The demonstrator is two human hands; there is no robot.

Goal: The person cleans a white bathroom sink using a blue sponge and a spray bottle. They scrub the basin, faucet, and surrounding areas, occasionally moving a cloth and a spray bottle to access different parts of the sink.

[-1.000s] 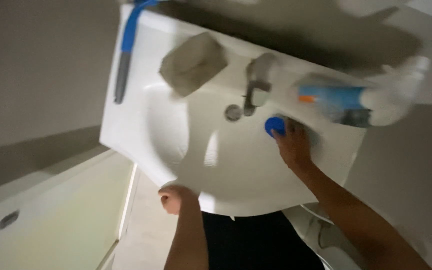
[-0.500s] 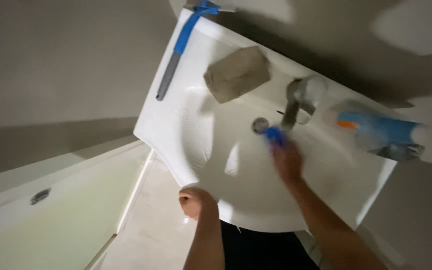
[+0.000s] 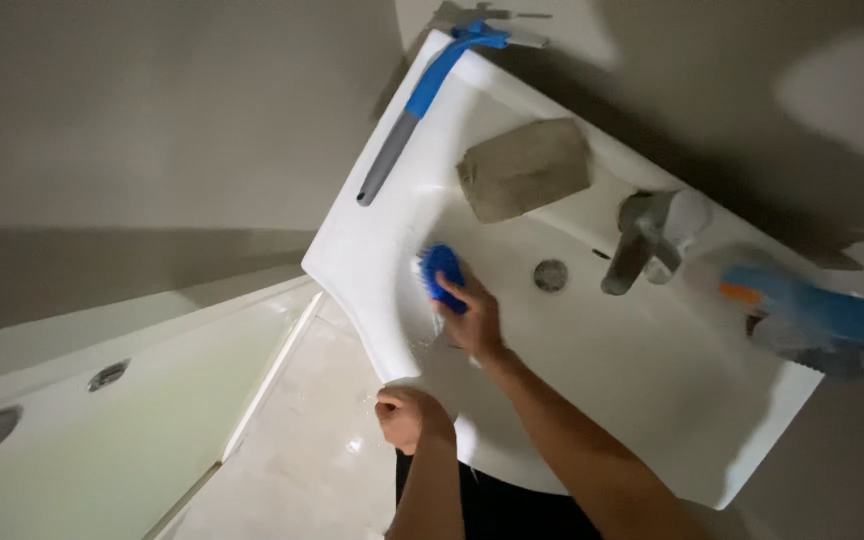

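Under my right hand (image 3: 474, 318) the small blue scrubbing brush (image 3: 442, 275) looks like matt plastic. The white ceramic washbasin (image 3: 652, 390) is smooth and glossy, catching light along its wet rim, which my left hand (image 3: 407, 415) grips. The grey rectangular block (image 3: 524, 168) on its ledge looks rough and dull, like stone or a coarse sponge. The tap (image 3: 642, 240) is shiny metal. The long-handled blue and grey tool (image 3: 422, 100) seems smooth plastic. The floor tiles (image 3: 302, 440) shine faintly.

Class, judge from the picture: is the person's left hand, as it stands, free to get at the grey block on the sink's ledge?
Probably not at once. The left hand grips the sink rim, and the right hand with its blue scrubber lies between it and the grey block.
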